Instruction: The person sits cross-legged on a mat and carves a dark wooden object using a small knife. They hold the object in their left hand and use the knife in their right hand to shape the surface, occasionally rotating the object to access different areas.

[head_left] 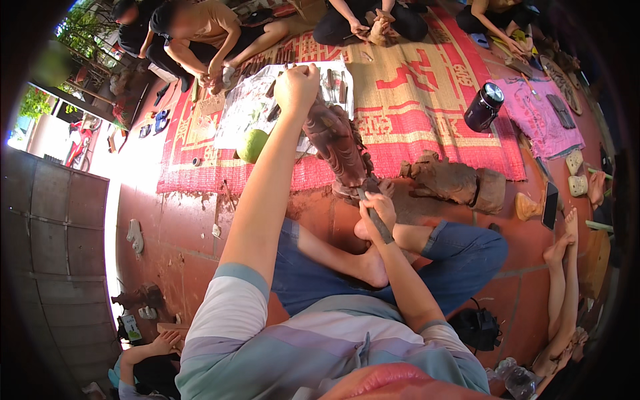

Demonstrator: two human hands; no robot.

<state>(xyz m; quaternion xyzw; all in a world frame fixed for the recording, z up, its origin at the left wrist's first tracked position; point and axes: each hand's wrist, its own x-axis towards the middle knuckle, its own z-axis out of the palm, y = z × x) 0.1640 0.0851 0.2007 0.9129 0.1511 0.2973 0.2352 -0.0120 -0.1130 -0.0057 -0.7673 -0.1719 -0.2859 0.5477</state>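
Note:
A reddish-brown carved wooden figure stands tilted in front of my crossed legs, its upper end leaning away to the left. My left hand is closed at its top, which the hand and wrist hide. Low on the figure, my right hand wraps round a slim dark grey bar-shaped tool. The tool's far end meets the wood near the base; its exact kind is unclear. Right of the base lies a second brown carved piece of wood.
A red and yellow patterned mat covers the tiled floor ahead. On it are a pale cloth with several tools, a green round fruit and a black cylindrical flask. People sit around the mat. A phone rests at right.

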